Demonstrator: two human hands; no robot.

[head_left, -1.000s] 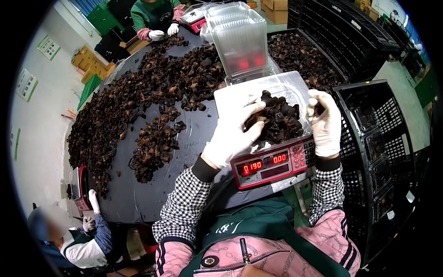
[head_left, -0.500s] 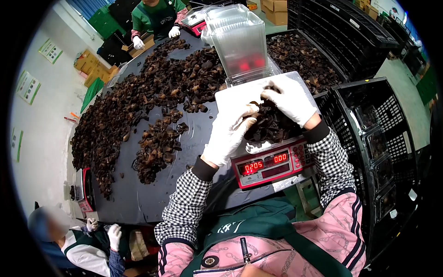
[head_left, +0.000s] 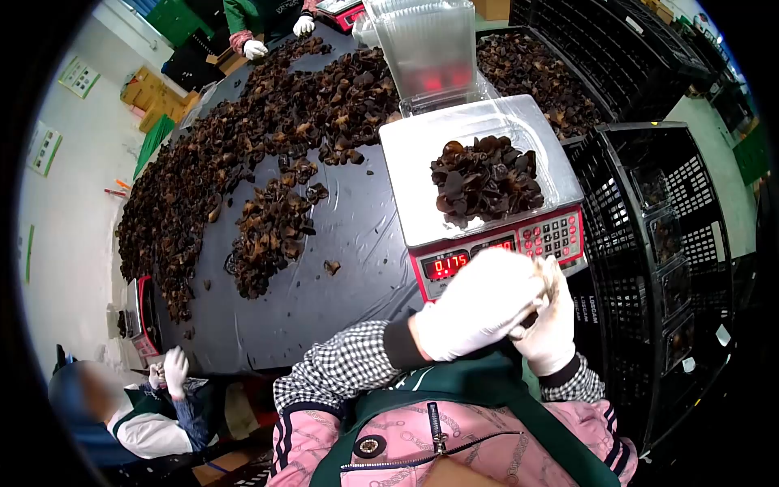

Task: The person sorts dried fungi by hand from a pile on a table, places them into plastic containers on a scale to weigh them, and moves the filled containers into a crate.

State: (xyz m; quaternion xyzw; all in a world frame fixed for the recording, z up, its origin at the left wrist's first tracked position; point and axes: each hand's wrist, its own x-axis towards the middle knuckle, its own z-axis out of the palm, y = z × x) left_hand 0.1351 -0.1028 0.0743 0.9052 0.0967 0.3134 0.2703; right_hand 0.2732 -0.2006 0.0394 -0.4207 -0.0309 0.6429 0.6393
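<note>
My white-gloved left hand [head_left: 485, 302] and right hand [head_left: 552, 329] are closed together in front of the scale, near my apron. Between them shows a bit of dark wood ear mushroom [head_left: 529, 319], mostly covered by the gloves. The red scale [head_left: 560, 234] stands just beyond my hands, its lit display reading 0.175 and partly blocked by my left hand. A heap of wood ear mushrooms [head_left: 487, 180] lies in a clear plastic tray on the scale's metal plate [head_left: 415, 162], with neither hand touching it.
Loose wood ears [head_left: 268, 138] spread over the dark table [head_left: 357, 235]. Stacked clear trays [head_left: 430, 49] stand behind the scale. A black crate [head_left: 625, 268] at right holds filled trays. One co-worker [head_left: 154, 418] sits at lower left; another [head_left: 272, 20] stands at the far end.
Both hands have left the heap in the tray and come back towards my body, holding a little wood ear. The reading has dropped from 0.205 to 0.175.
</note>
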